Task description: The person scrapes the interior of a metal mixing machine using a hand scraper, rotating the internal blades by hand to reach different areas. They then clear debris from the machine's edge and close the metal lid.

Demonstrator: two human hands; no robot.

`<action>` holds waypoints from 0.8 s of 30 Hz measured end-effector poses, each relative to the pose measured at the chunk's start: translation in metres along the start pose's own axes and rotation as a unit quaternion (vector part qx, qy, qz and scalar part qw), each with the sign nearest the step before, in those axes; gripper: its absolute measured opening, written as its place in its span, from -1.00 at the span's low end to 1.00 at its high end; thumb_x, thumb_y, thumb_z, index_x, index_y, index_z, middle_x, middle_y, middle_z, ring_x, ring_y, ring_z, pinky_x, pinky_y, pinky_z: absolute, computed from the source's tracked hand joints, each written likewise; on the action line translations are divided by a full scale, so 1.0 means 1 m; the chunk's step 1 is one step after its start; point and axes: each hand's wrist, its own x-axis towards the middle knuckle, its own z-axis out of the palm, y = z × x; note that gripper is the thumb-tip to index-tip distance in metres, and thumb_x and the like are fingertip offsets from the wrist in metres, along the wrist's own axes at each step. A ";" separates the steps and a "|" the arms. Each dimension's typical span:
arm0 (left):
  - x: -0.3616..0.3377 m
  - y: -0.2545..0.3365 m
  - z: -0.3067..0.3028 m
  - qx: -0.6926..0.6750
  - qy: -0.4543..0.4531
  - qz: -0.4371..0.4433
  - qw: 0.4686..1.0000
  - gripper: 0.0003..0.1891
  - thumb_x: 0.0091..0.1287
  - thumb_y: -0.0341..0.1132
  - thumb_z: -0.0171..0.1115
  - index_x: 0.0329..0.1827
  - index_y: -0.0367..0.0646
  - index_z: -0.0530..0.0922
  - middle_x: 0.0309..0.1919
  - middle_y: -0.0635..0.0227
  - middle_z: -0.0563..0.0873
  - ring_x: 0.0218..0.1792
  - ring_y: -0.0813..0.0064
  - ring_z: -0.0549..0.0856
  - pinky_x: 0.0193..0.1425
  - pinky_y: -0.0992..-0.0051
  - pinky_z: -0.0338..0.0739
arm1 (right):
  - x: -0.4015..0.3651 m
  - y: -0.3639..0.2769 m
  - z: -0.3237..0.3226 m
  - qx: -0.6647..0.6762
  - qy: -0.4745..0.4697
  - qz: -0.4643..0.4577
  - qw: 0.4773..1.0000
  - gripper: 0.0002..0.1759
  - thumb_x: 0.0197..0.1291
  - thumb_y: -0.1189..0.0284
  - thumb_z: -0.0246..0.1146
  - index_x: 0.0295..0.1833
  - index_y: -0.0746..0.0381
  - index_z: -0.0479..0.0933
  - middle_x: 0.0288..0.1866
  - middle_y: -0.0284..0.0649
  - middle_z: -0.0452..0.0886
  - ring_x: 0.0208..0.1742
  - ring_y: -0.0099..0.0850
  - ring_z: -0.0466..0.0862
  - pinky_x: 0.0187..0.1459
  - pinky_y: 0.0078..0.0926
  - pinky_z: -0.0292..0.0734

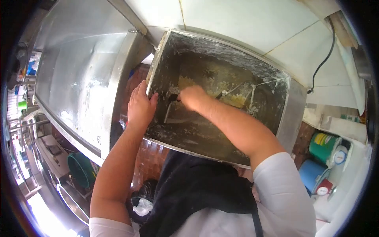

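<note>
A deep rectangular metal tub (292,114) stands before me, its inner walls smeared with pale, crusty residue. My left hand (141,104) grips the tub's left rim, thumb on the inner side and fingers outside. Down inside the tub, my right hand (192,98) is closed around the dark handle of a scraper (173,97). The scraper's flat blade seems to lie along the tub's left inner wall, partly hard to make out. Yellowish, wet-looking residue (237,100) and whitish crumbs cover the bottom. Thin metal rods (252,96) cross the right part of the tub.
A steel table (85,83) stands close on the left. White wall tiles (237,23) rise behind the tub, with a black cable (325,59) at right. Green (321,146) and blue (312,173) containers sit at lower right. A dark green bucket (81,170) is at lower left.
</note>
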 end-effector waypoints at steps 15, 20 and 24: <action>-0.002 -0.002 -0.003 -0.016 -0.011 0.007 1.000 -0.34 0.40 -0.13 0.31 0.48 -0.25 0.34 0.34 -0.07 0.53 0.36 -0.02 0.51 0.43 0.15 0.40 | 0.033 0.047 -0.051 -0.195 0.143 -0.129 0.962 -0.84 0.14 0.43 0.27 -0.29 0.16 0.78 -0.18 -0.20 0.81 -0.13 -0.24 0.80 -0.24 -0.17 0.71; 0.000 0.004 -0.005 -0.007 -0.025 -0.012 1.000 -0.34 0.40 -0.13 0.29 0.48 -0.27 0.34 0.34 -0.08 0.53 0.36 -0.02 0.51 0.43 0.15 0.39 | 0.009 0.015 0.004 -0.149 -0.003 -0.049 0.988 -0.79 0.15 0.42 0.23 -0.19 0.02 0.76 -0.20 -0.18 0.75 -0.13 -0.17 0.79 -0.19 -0.17 0.71; 0.001 0.001 -0.002 -0.019 -0.022 -0.003 1.000 -0.35 0.37 -0.13 0.31 0.44 -0.27 0.38 0.32 -0.02 0.56 0.37 0.01 0.50 0.43 0.16 0.40 | -0.029 -0.008 0.030 0.045 0.047 0.006 0.998 -0.70 0.25 0.37 0.27 0.07 0.16 0.71 -0.07 -0.16 0.79 -0.06 -0.15 0.79 -0.01 -0.18 0.70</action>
